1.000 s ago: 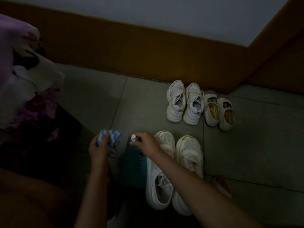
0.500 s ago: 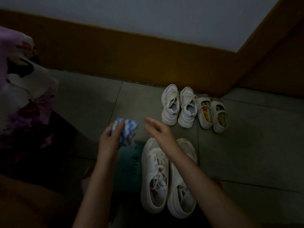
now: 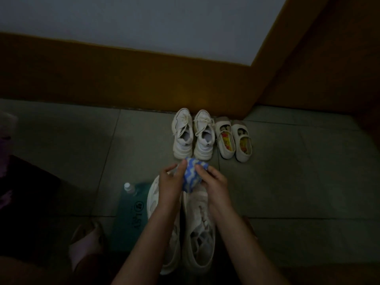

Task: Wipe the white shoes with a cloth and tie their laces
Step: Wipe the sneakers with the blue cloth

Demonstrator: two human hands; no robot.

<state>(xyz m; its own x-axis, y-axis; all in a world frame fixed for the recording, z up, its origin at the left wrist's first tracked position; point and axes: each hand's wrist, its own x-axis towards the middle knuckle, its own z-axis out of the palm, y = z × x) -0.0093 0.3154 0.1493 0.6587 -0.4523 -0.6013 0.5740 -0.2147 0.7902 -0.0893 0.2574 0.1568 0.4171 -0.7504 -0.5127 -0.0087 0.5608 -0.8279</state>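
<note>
Cloth (image 3: 190,176), blue-and-white wavy-striped fabric, pinched between my left hand (image 3: 171,181) and right hand (image 3: 214,180). Both hover over white laced sneakers (image 3: 200,239).

Near white shoes (image 3: 200,239): toes covered by the left hand (image 3: 171,178), right hand (image 3: 213,181) and cloth (image 3: 191,176); one shoe lies mostly under a forearm.
Laces (image 3: 202,219): in shadow, knots cannot be told.
Teal box (image 3: 131,219): print too dim to read.
Fabric at left edge (image 3: 4,138): cut off.
</note>
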